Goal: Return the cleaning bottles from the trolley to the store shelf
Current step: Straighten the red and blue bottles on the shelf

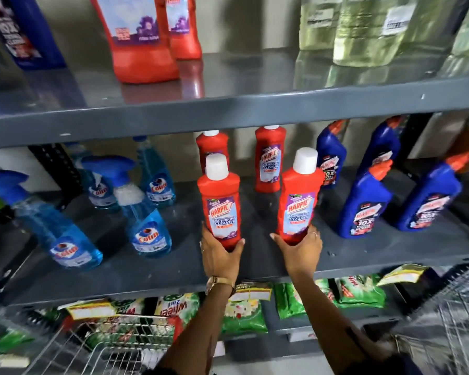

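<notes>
While the left hand (220, 255) grips one red Harpic bottle (219, 209) by its base, the right hand (299, 251) grips another (299, 204), both upright over the middle shelf (173, 269) (trolley (114, 347) below).

Obs., stock around my reach:
- four blue Colin spray bottles (150, 234) to my left, upright; nearest one (65, 239) appears tilted, wide lens
- four dark blue Harpic bottles (363, 209) with orange caps to my right, two in front, two behind
- above: two large red bottles (144, 36) one behind the other, a dark blue bottle (25, 31) far left, pale green bottles (368, 33) right; labels blurred
- below: green detergent packets (244, 312) lying flat; one Wheel 2in1 pack (178, 307) reads upside down to me
</notes>
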